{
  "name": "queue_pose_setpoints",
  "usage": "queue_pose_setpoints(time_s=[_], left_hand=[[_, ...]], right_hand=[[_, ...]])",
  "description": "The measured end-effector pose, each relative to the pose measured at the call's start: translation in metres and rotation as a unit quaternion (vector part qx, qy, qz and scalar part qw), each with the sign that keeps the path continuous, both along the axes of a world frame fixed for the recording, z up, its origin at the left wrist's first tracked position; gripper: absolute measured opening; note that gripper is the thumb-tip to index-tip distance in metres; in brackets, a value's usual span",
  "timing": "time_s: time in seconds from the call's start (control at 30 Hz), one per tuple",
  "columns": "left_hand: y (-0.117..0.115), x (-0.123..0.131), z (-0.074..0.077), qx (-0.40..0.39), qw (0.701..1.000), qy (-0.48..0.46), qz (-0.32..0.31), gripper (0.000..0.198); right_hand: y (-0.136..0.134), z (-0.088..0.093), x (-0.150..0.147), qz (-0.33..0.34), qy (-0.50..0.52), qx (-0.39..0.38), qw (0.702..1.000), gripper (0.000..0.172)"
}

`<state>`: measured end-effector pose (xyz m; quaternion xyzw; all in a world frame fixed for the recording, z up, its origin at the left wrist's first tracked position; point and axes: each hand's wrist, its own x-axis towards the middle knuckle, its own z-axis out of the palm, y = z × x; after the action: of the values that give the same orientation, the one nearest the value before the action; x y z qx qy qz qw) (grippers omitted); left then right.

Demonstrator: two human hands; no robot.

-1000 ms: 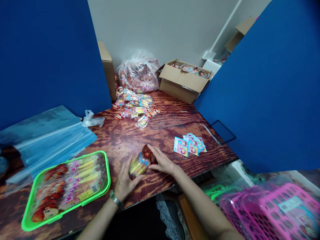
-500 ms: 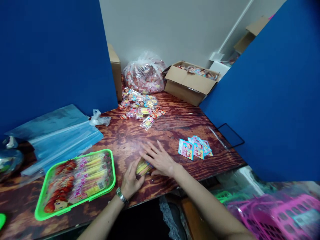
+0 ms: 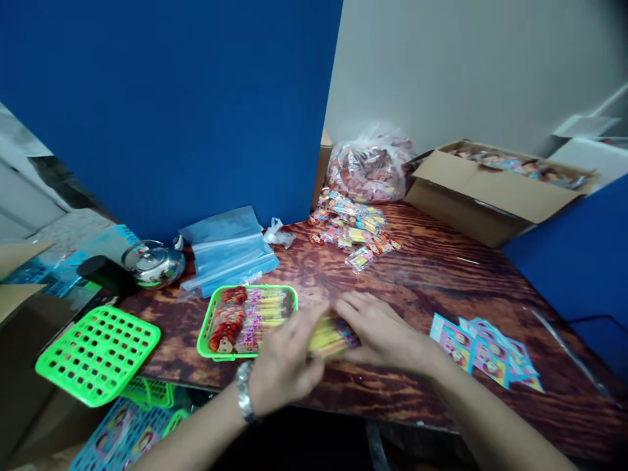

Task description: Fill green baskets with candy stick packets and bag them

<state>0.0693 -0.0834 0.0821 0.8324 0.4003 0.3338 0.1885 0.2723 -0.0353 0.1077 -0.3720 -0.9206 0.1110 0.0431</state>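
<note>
A small stack of clear packets with yellow sticks inside (image 3: 328, 337) is between my two hands over the near part of the table. My left hand (image 3: 288, 360), with a metal watch (image 3: 244, 392) on the wrist, is closed around the stack's left side. Curled over its right side is my right hand (image 3: 375, 330). Both hands are a little blurred. Just left of them stands a green basket (image 3: 202, 333) filled with packets of yellow sticks that bear red-haired cartoon heads (image 3: 229, 320). To the right lie several blue and pink printed cards (image 3: 490, 353), overlapping.
Loose packets (image 3: 360, 229) lie in a pile before a full clear bag (image 3: 370, 170). An open carton (image 3: 481, 196) stands at back right. Blue plastic sheets (image 3: 230, 252), a metal kettle (image 3: 153, 265) and a perforated green tray (image 3: 101, 353) are left. A blue panel (image 3: 210, 111) rises behind.
The view has swung left, bringing the kettle and perforated green tray into sight. My hands have gone from resting over the packets to gripping the stack from both sides, closer to the basket.
</note>
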Motion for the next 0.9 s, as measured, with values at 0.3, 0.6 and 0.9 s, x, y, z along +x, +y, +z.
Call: queue_pose_setpoints(time_s=[0.3,0.6,0.9], left_hand=[[0.024,-0.105,0.041,-0.209,0.973,-0.031,0.097,0.069],[0.035,-0.128,0.028,-0.191,0.977,-0.067,0.068,0.071],[0.01,-0.125,0.061,-0.25,0.96,-0.071,0.098,0.069]], right_hand=[[0.05,0.018,-0.109,0.162,0.061,-0.13,0.976,0.064],[0.05,0.027,-0.134,0.089,-0.044,-0.045,0.994,0.064],[0.049,0.055,-0.131,0.181,-0.02,-0.137,0.974,0.068]])
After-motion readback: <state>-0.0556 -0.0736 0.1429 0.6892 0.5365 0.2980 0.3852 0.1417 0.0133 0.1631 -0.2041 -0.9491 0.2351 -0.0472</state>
